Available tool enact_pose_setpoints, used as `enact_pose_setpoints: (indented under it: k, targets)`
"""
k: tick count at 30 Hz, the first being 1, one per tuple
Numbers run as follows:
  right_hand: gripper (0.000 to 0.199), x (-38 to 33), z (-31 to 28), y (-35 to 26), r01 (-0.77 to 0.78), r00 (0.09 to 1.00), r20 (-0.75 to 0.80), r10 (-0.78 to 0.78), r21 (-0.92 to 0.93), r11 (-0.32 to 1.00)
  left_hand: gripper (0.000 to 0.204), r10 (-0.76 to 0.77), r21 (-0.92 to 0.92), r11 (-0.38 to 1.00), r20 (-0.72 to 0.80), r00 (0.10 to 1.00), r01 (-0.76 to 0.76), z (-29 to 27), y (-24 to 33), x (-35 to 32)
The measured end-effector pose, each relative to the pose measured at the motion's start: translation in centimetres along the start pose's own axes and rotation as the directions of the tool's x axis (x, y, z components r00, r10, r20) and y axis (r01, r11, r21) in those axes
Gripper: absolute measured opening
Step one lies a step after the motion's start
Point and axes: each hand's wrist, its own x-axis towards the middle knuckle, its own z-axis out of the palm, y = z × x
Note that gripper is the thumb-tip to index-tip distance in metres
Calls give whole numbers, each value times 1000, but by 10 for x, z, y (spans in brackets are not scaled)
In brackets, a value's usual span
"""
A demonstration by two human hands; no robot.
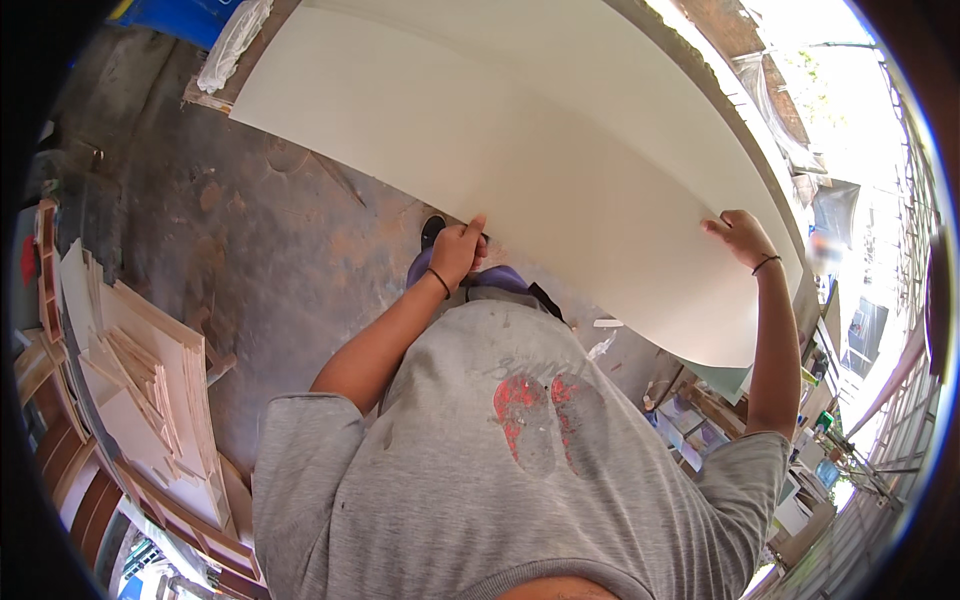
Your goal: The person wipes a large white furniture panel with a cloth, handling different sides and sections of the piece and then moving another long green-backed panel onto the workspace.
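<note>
A large, smooth, off-white sheet stretches in front of me, from the upper left to the right. At its near edge my left hand is closed, thumb up on the edge and fingers curled; it appears to grip the sheet there. Farther right, my right hand rests over the sheet's surface with its fingers bent in and the thumb side pointing left. Whatever it may hold is hidden. A faint crease or shadow runs across the sheet toward that hand. Each wrist has a dark band.
Below lies a stained concrete floor. Stacked boards and offcuts lean at the left. A crumpled white plastic bag lies by the sheet's far left corner, near a blue object. Cluttered shelves stand at the lower right, beside a metal grille.
</note>
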Motion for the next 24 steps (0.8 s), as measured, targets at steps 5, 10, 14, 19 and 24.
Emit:
enact_pose_setpoints:
  k: [5, 10, 14, 19, 24]
  targets:
    - [54, 7, 14, 8, 57, 998, -27, -56, 38, 998, 40, 57, 56, 997, -87, 995, -52, 8, -3, 2]
    - [53, 23, 19, 31, 256, 967, -4, -256, 16, 966, 39, 81, -77, 993, -153, 985, -93, 8, -6, 9]
    - [49, 46, 29, 66, 392, 911, 107, -398, 72, 917, 36, 99, -25, 994, -239, 966, -109, 7, 0, 4]
    - [52, 68, 57, 153, 413, 852, 243, -464, 232, 881, 36, 45, -105, 990, -387, 921, -92, 12, 4, -3]
    - [42, 48, 53, 203, 265, 905, 294, -307, 172, 949, 36, 64, -127, 983, -443, 894, -133, 14, -1, 0]
